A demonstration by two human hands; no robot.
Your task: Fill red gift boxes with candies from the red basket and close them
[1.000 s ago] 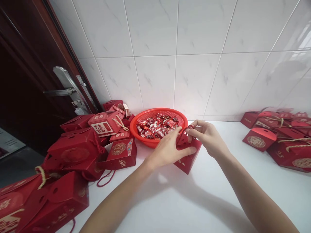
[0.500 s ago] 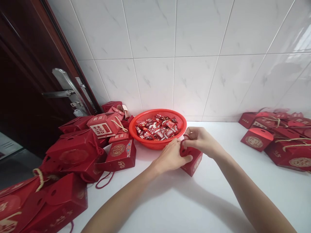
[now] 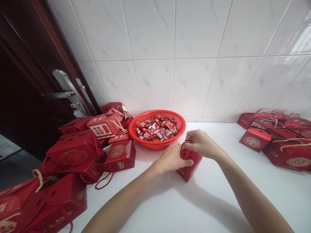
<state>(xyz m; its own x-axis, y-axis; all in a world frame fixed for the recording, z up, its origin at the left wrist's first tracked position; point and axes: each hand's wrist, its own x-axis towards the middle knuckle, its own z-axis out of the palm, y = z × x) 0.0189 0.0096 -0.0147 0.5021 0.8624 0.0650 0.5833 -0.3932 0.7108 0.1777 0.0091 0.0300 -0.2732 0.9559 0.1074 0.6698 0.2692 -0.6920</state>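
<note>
Red box near basket rim

Seen from a camera worn on the person's head, the view faces forward and down over a white worktop toward a tiled wall. The lens sits above the near edge, close enough that the left hand and right hand appear just right of center; a dark door slants along the left side.

Right grip curled beside left grip
</note>
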